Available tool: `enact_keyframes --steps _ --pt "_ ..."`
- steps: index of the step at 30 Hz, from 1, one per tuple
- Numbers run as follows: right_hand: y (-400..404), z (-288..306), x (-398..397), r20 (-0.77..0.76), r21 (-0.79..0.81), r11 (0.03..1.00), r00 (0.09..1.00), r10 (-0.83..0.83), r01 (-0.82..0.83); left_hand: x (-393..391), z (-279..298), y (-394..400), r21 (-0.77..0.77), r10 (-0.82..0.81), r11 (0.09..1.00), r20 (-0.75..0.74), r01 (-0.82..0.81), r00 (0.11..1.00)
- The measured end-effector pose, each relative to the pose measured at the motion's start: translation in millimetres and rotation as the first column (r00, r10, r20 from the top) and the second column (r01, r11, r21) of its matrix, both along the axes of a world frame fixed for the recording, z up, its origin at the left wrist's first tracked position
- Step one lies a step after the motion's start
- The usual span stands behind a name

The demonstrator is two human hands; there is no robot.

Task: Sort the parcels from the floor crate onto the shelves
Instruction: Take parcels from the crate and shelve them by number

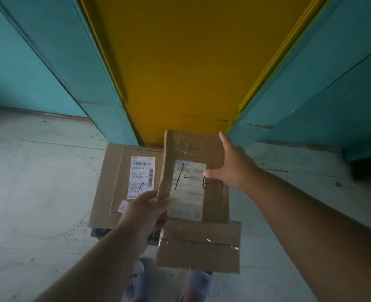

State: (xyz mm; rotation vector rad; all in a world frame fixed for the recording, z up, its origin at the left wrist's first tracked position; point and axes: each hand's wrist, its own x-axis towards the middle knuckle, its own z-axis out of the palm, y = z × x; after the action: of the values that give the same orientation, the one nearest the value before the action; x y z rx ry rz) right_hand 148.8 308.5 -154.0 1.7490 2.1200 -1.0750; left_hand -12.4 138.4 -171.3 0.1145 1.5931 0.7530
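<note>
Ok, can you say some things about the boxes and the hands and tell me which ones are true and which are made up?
1. The left hand grips the taped parcel. True.
2. The right hand is curled into a fist. False: its fingers are straight, touching the parcel.
3. The parcel's label has "1-6" handwritten on it. True.
4. The flat box to the left has no label. False: it has a white barcode label.
5. The panel ahead is red. False: it is yellow.

The taped parcel (194, 177) is showing brown card under glossy clear tape, its white label (187, 188) bearing black marker strokes. The flat parcel (123, 182) is showing tan with a white barcoded label. Teal panels (49, 62) are flanking a mustard-yellow panel (180, 62); the floor (38, 171) is looking pale grey-green, speckled dark.
</note>
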Motion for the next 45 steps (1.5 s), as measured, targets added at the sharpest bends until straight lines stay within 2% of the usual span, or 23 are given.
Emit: enact_keyframes --steps 5,8,14,20,24,26,34,39,45 --pt "-13.0 85.8 -3.9 0.009 0.110 0.993 0.999 0.045 -0.046 9.9 63.0 -18.5 0.049 0.083 0.996 -0.049 -0.081 0.995" --pt "-27.8 164.1 4.4 -0.011 0.196 0.981 1.000 -0.018 0.020 17.1 124.9 -30.4 0.126 0.070 0.990 -0.076 -0.060 0.995" --pt "-85.1 308.8 39.4 -0.120 0.389 0.903 0.982 -0.145 0.181 26.5 237.8 -50.8 0.278 0.003 0.961 -0.021 0.003 1.000" --pt "-153.5 412.6 75.6 -0.257 0.474 0.773 0.906 -0.336 0.421 30.5 324.8 -56.6 0.457 -0.142 0.879 -0.023 0.136 0.990" --pt "-189.1 461.8 104.2 -0.291 0.521 0.672 0.850 -0.440 0.526 50.5 364.4 -56.8 0.548 -0.207 0.806 -0.096 0.225 0.974" --pt "-200.6 494.0 123.6 -0.301 0.562 0.612 0.827 -0.475 0.557 67.9 391.6 -53.2 0.604 -0.261 0.755 -0.081 0.256 0.962" --pt "-249.3 605.7 249.3 -0.376 0.690 0.382 0.755 -0.537 0.615 188.6 494.0 -36.7 0.768 -0.424 0.506 -0.173 0.391 0.889" --pt "-268.4 649.0 356.3 -0.375 0.757 0.257 0.721 -0.583 0.601 306.9 535.9 -24.1 0.858 -0.465 0.354 -0.184 0.372 0.866" --pt "-277.6 686.2 488.9 -0.387 0.805 0.176 0.727 -0.568 0.567 454.0 557.5 -22.5 0.890 -0.527 0.298 -0.147 0.344 0.837"
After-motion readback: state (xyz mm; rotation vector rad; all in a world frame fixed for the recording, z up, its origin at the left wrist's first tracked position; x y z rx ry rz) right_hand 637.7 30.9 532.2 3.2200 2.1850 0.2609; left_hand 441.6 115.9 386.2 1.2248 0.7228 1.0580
